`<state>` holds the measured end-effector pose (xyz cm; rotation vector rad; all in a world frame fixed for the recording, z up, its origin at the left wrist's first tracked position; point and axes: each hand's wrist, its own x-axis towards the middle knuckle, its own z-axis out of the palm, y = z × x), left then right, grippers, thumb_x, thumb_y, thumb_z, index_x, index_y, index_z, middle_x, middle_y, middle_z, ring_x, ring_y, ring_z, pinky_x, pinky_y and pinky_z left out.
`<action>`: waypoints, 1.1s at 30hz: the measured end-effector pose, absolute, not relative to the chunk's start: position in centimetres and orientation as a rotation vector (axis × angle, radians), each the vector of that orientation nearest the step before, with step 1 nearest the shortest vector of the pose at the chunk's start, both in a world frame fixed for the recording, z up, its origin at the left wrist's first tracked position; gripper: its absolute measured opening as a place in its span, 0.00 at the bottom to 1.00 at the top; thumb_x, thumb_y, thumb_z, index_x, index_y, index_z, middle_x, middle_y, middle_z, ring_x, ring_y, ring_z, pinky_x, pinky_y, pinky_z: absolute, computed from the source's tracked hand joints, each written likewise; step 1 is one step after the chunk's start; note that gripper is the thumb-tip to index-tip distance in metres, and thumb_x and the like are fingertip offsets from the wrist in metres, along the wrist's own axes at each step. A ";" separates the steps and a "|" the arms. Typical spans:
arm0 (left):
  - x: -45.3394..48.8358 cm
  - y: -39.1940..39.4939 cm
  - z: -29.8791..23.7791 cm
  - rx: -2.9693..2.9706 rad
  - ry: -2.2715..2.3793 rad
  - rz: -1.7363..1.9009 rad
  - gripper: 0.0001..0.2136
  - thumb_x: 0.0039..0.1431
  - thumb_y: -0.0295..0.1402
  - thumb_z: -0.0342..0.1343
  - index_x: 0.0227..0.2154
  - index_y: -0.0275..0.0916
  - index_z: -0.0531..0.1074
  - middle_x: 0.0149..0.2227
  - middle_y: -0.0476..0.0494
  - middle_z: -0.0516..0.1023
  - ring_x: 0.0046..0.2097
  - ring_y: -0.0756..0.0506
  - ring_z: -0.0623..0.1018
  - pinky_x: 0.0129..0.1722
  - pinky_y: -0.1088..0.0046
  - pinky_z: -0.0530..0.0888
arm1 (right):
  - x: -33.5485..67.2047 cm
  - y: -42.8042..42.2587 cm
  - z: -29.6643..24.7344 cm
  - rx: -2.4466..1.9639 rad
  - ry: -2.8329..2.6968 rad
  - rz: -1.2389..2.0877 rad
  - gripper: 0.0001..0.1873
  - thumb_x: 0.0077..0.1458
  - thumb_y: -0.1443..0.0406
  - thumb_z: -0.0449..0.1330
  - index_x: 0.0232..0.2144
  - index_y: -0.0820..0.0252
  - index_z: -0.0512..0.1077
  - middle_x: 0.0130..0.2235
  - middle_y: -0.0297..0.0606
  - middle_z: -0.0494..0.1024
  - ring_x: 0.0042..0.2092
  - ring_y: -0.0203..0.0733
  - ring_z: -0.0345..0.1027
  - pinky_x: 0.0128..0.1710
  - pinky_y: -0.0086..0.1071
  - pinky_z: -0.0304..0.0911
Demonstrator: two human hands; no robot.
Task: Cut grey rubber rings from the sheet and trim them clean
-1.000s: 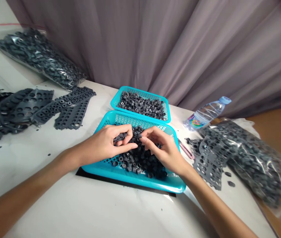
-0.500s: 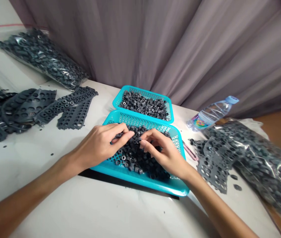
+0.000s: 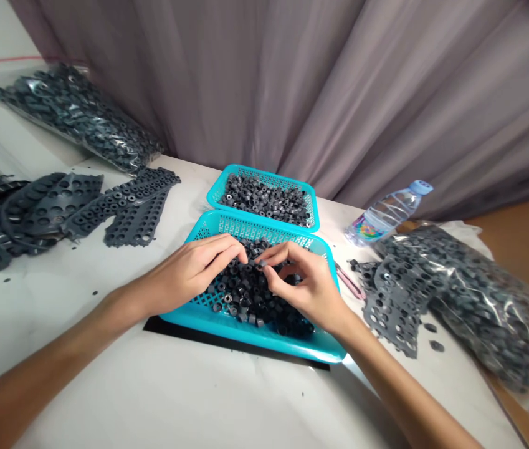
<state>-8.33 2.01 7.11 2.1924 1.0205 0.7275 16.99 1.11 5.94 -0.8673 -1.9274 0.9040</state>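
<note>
Over the near turquoise basket (image 3: 255,346), my right hand (image 3: 308,284) pinches a small dark rubber ring (image 3: 261,264) between thumb and fingertips. My left hand (image 3: 199,271) is just left of it, thumb and fingers pressed together; whatever they grip is hidden. Below both hands, many loose dark rubber rings (image 3: 250,305) fill the basket, some standing on end with their holes showing. Behind it, a second turquoise basket (image 3: 315,209) holds more of these small rings.
Left are perforated rubber sheets (image 3: 138,218) and a bag of dark pieces (image 3: 81,118). At right stand a water bottle (image 3: 388,215), a pink cutter-like tool (image 3: 351,284), another perforated sheet (image 3: 392,312) and a second full bag (image 3: 493,305). A grey curtain (image 3: 255,81) hangs behind.
The view has shifted slightly. My left fingertips have curled downward, and the small ring in my right fingertips shows more clearly between the two hands.
</note>
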 end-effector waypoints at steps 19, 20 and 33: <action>-8.5 1.8 6.6 2.299 0.939 0.707 0.09 0.70 0.42 0.62 0.43 0.44 0.80 0.32 0.53 0.66 0.33 0.50 0.70 0.37 0.74 0.67 | 17.0 0.9 6.5 -0.801 -2.067 0.939 0.04 0.65 0.66 0.67 0.37 0.57 0.75 0.39 0.36 0.81 0.37 0.37 0.74 0.34 0.29 0.71; -8.5 1.8 6.6 2.304 0.940 0.714 0.09 0.71 0.42 0.61 0.43 0.43 0.80 0.31 0.53 0.66 0.33 0.50 0.70 0.37 0.74 0.67 | 17.0 0.9 6.4 -0.806 -2.073 0.930 0.04 0.65 0.66 0.67 0.38 0.57 0.75 0.38 0.36 0.81 0.37 0.37 0.74 0.34 0.29 0.71; -8.3 1.8 6.7 2.356 0.918 0.762 0.04 0.71 0.35 0.61 0.40 0.42 0.77 0.32 0.53 0.71 0.32 0.50 0.69 0.38 0.73 0.67 | 17.0 0.7 6.5 -0.845 -2.098 0.942 0.12 0.69 0.63 0.63 0.53 0.54 0.77 0.45 0.38 0.83 0.40 0.39 0.78 0.36 0.31 0.76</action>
